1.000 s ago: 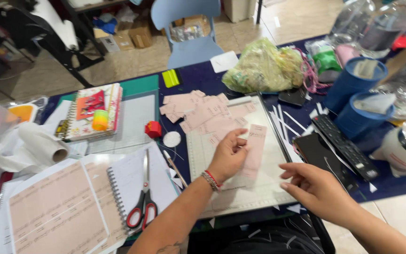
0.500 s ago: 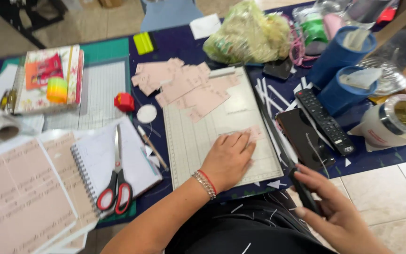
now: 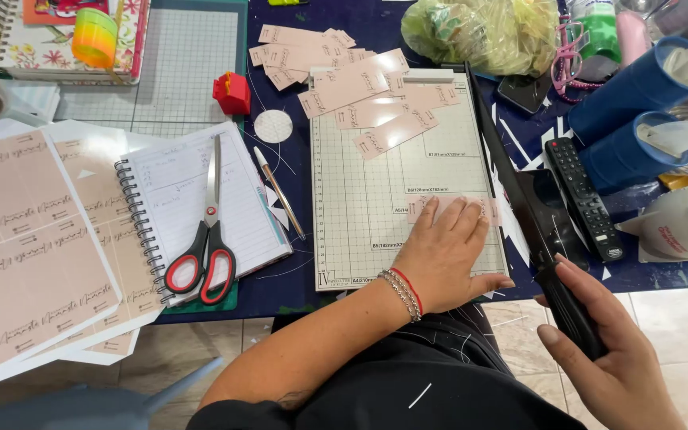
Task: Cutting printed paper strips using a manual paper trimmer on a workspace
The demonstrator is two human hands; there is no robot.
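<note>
A thin pink paper strip (image 3: 449,209) is being pressed flat onto the gridded cutter board (image 3: 360,199) by the left hand (image 3: 447,255), fingers spread. The cutter's long black handle (image 3: 567,306) is being grasped by the right hand (image 3: 611,358).

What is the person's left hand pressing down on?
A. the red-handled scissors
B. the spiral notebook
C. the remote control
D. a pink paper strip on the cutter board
D: the left hand lies flat on a pink strip on the gridded cutter board, while the right hand grips the black blade handle; the scissors lie untouched on the notebook.
</note>
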